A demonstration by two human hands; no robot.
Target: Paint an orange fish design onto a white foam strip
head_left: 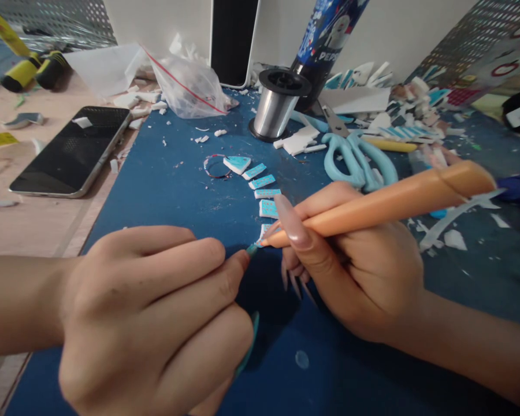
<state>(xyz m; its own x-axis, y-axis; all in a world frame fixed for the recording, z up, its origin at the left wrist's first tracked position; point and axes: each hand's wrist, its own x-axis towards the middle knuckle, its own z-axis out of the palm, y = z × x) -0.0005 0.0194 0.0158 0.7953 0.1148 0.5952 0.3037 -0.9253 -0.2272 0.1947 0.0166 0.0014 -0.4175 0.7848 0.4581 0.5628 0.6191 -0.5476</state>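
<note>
My right hand [364,277] grips a thick orange pen-shaped tool [385,202], its narrow tip pointing left. That tip meets the teal-nailed fingertip of my left hand [151,306], which is closed with its fingers curled. Whatever the left fingers pinch is hidden or too small to name. Just beyond the tip, a curved row of small blue-and-white patterned pieces [265,181] lies on the blue mat [169,185]. A pointed blue-and-white piece [237,164] sits at the row's far end, touching a thin dark wire loop [205,166]. My right hand partly covers the nearest pieces.
Behind the row stand a metallic spool [274,112] and a Pepsi bottle [325,40]. Light blue scissors [351,156] lie near white scraps [381,124]. At left are a phone [71,153], a clear zip bag [186,86] and yellow-black handles [21,72].
</note>
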